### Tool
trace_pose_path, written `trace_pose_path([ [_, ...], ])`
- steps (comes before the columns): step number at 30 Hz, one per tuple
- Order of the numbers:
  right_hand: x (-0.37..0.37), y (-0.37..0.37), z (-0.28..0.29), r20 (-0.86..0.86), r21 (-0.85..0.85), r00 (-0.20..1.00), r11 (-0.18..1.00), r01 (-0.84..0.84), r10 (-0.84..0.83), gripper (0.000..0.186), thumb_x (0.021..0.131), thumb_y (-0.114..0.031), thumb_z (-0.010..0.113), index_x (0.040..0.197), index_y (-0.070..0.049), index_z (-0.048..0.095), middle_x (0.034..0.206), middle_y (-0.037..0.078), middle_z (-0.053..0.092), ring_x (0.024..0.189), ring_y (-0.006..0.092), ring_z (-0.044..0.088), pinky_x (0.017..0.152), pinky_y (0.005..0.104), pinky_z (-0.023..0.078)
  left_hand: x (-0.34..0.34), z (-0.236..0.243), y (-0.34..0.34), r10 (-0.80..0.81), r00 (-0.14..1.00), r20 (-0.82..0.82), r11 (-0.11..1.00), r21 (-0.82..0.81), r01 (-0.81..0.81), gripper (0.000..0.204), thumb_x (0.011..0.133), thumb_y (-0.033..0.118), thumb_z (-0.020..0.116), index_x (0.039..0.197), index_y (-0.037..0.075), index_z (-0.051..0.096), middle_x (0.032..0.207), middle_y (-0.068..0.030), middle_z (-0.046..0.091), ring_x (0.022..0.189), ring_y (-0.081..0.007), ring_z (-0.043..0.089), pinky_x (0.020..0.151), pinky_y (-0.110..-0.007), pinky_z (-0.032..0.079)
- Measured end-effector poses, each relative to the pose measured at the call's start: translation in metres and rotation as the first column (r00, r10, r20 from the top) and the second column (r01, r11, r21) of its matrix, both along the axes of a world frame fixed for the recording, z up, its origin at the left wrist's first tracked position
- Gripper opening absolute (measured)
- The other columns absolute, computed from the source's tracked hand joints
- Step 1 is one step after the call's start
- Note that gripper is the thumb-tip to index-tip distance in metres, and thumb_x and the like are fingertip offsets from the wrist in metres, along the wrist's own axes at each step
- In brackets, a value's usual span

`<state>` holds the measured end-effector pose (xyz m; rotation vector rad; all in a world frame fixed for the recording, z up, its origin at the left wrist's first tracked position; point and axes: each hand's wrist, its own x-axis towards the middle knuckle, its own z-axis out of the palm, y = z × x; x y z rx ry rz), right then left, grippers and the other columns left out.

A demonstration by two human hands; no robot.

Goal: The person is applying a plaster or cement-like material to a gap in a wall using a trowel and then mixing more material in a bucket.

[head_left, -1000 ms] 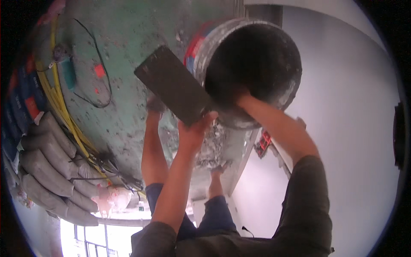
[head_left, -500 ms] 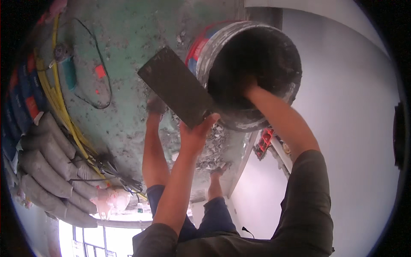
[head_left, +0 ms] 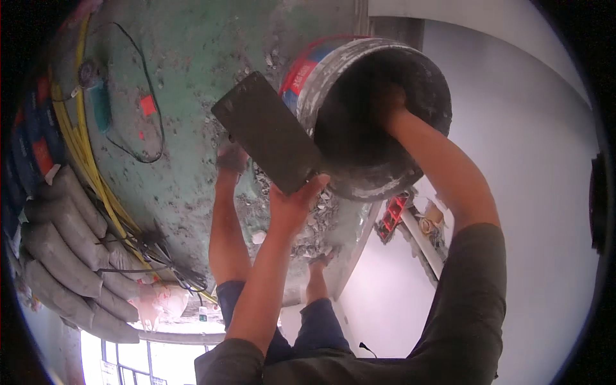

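My left hand (head_left: 294, 200) is closed on the lower end of a flat, dark grey rectangular slab (head_left: 267, 133), perhaps a tile. The slab slants up and to the left, its right edge close to the rim of a large bucket (head_left: 307, 83). That bucket is tipped, with its mouth towards me, pale smears on its rim and a red and blue label on its side. Deep inside the mouth is my right hand (head_left: 389, 106). Dark shadow hides its fingers and anything they may hold.
Rubble (head_left: 314, 221) lies around my feet on the green floor. To the left are yellow hoses (head_left: 82, 138), a teal power tool (head_left: 101, 106) with a black cord, and stacked grey sacks (head_left: 61, 250). A white wall (head_left: 513, 160) rises on the right.
My right hand has moved slightly up and to the right inside the bucket, its elbow swinging outward. My left hand keeps its grip on the slab, which has barely shifted.
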<state>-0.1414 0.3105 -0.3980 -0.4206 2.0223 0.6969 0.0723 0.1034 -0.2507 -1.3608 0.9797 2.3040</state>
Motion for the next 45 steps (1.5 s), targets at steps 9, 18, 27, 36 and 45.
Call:
trace_pose_path([
  [9,0.099,0.051,-0.033,-0.042,-0.283,0.983,0.942,-0.181,0.176,0.043,0.09,-0.031,0.055,0.128,-0.011,0.055,0.117,0.012,0.063,0.104,0.0279,0.063,0.086,0.0516,0.05,-0.001,0.006,-0.005,-0.096,0.994,-0.052,0.988,-0.123,0.089,0.015,0.079,0.005,0.076,0.091,0.004,0.067,0.08,0.0026,0.063,0.067,-0.0047,0.053,0.058,-0.022,0.041],
  [18,0.064,0.014,-0.005,0.819,-0.064,0.528,0.878,0.474,-0.225,0.045,0.086,-0.038,0.058,0.125,-0.015,0.058,0.102,0.012,0.067,0.087,0.0266,0.062,0.075,0.0409,0.049,-0.004,-0.006,0.002,-0.035,0.998,-0.061,0.996,-0.08,0.03,0.019,0.079,0.004,0.076,0.095,0.003,0.066,0.083,0.0014,0.064,0.068,-0.0051,0.054,0.058,-0.022,0.043],
  [27,0.021,0.016,0.005,0.137,0.141,0.983,0.98,-0.143,0.124,0.044,0.092,-0.031,0.053,0.135,-0.023,0.053,0.134,0.013,0.054,0.121,0.0324,0.053,0.092,0.0459,0.048,0.003,-0.005,0.0,-0.039,0.999,0.001,0.999,-0.014,0.039,0.022,0.078,0.008,0.078,0.096,0.003,0.065,0.084,0.0021,0.062,0.067,-0.0069,0.054,0.056,-0.022,0.041],
  [36,0.078,-0.014,-0.009,0.439,-0.5,0.246,0.463,-0.732,0.864,0.028,0.086,-0.015,0.055,0.113,-0.014,0.06,0.111,0.016,0.058,0.103,0.0285,0.055,0.083,0.0421,0.048,0.007,-0.009,-0.004,-0.082,0.997,0.009,0.991,-0.105,0.083,0.023,0.077,0.007,0.077,0.095,0.006,0.063,0.083,0.0036,0.06,0.068,-0.006,0.051,0.058,-0.022,0.041],
  [45,0.067,-0.079,0.009,0.481,0.192,-0.766,-0.903,-0.383,0.427,0.007,0.086,-0.011,0.052,0.08,-0.007,0.052,0.07,0.006,0.051,0.057,0.018,0.046,0.051,0.0265,0.043,0.014,-0.02,0.002,-0.073,0.997,-0.024,0.993,-0.093,0.071,0.021,0.078,0.005,0.076,0.092,0.007,0.06,0.08,-0.0003,0.058,0.064,-0.0081,0.052,0.05,-0.023,0.039],
])
